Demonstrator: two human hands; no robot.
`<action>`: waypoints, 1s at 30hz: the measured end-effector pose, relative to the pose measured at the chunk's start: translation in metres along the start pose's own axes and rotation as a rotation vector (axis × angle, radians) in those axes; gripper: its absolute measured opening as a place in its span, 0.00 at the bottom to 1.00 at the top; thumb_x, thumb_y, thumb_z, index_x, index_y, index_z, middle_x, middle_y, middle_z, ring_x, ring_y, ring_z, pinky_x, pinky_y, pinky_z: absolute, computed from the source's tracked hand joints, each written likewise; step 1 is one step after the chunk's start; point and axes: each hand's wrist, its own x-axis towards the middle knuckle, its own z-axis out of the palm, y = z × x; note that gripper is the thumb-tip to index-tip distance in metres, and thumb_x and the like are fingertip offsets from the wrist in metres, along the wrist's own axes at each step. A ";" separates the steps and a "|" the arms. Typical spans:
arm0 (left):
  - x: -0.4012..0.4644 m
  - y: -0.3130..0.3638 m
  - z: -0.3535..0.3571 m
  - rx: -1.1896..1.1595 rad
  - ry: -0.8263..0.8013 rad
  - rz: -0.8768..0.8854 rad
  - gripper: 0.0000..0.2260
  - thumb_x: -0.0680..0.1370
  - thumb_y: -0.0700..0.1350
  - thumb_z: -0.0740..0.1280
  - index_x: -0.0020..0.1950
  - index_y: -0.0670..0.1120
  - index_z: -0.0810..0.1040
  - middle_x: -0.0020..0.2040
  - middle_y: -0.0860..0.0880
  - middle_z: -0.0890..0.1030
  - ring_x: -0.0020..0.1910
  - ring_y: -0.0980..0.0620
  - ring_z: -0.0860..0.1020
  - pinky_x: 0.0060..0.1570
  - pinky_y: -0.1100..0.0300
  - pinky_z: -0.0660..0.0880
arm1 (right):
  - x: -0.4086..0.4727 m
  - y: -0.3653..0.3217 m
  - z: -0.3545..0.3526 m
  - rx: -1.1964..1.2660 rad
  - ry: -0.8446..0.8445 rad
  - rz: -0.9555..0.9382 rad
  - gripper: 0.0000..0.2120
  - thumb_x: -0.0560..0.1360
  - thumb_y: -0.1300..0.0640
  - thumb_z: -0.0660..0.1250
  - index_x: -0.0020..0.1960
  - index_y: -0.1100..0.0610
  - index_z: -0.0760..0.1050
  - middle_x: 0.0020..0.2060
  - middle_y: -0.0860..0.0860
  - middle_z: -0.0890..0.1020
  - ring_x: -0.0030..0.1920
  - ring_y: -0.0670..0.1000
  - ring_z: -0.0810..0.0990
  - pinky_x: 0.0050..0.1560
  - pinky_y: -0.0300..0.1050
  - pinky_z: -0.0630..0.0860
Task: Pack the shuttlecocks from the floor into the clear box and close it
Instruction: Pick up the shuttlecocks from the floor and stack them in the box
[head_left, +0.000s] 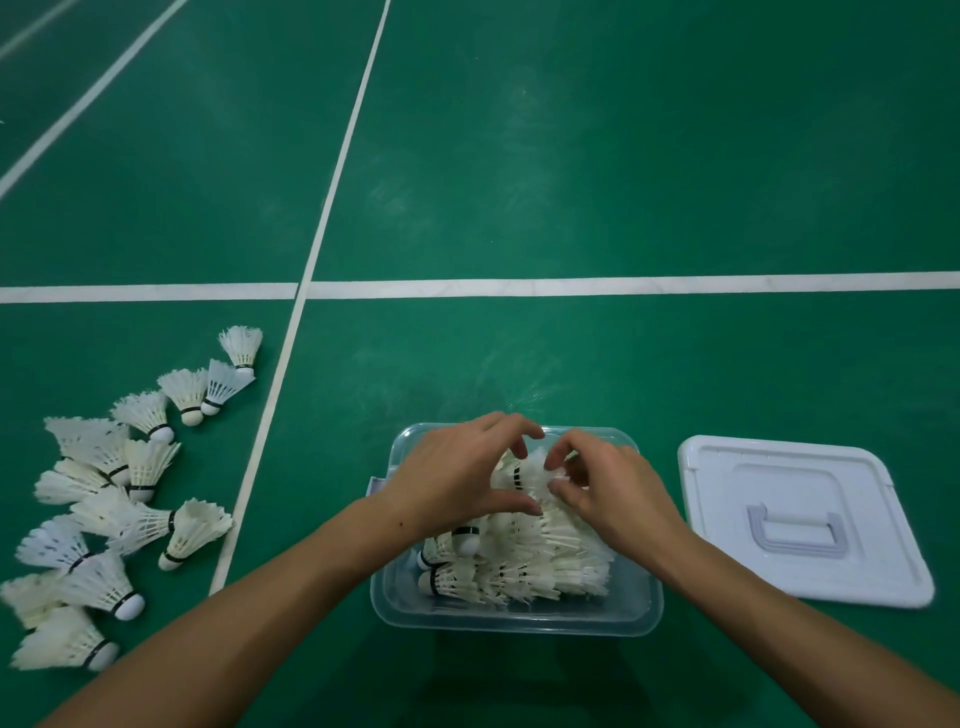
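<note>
Nearest to me, my two forearms reach in from the bottom edge and meet over the clear box (514, 621), which sits open on the green floor (571, 156) right in front of me. Inside it, packed shuttlecocks (524, 566) lie on their sides in overlapping rows, filling most of the box from the near wall to under my hands.

My left hand (457, 475) hovers over the far left part of the box with its fingers curled, thumb and forefinger arched around one shuttlecock (524, 475) that lies on top of the packed ones. My right hand (605, 486) comes in from the other side, and its curled fingertips pinch the feather end of that same shuttlecock, so I hold it between both hands. The two hands nearly touch over the box.

To the right, just beside the box but apart from it, the white lid (800, 519) lies flat on the floor with its grey handle (792, 532) facing up.

To the left, beyond a white line (291, 338), a loose pile of shuttlecocks (104, 499) is scattered on the floor, well apart from the box, stretching from the near left corner up toward the crossing line.

Farther off, more white court lines cross the green floor.
</note>
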 end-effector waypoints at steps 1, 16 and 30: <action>0.001 0.001 -0.003 -0.047 -0.001 0.008 0.34 0.71 0.68 0.73 0.72 0.56 0.70 0.61 0.60 0.78 0.56 0.55 0.80 0.55 0.51 0.80 | -0.002 0.001 -0.005 0.045 -0.020 0.006 0.12 0.76 0.49 0.77 0.56 0.44 0.78 0.51 0.42 0.86 0.51 0.41 0.84 0.54 0.47 0.83; 0.025 0.037 -0.038 -0.243 0.041 0.307 0.53 0.58 0.65 0.83 0.76 0.57 0.60 0.55 0.56 0.70 0.51 0.56 0.76 0.52 0.56 0.78 | -0.026 -0.017 -0.050 0.625 -0.128 -0.083 0.21 0.72 0.59 0.81 0.59 0.44 0.78 0.55 0.41 0.85 0.58 0.43 0.85 0.56 0.46 0.83; 0.016 0.035 -0.013 -0.213 0.282 0.209 0.36 0.70 0.64 0.78 0.72 0.47 0.74 0.65 0.51 0.77 0.59 0.57 0.76 0.60 0.60 0.76 | -0.039 0.017 -0.046 0.393 0.115 -0.135 0.06 0.77 0.51 0.76 0.45 0.45 0.79 0.42 0.43 0.83 0.47 0.49 0.82 0.42 0.45 0.78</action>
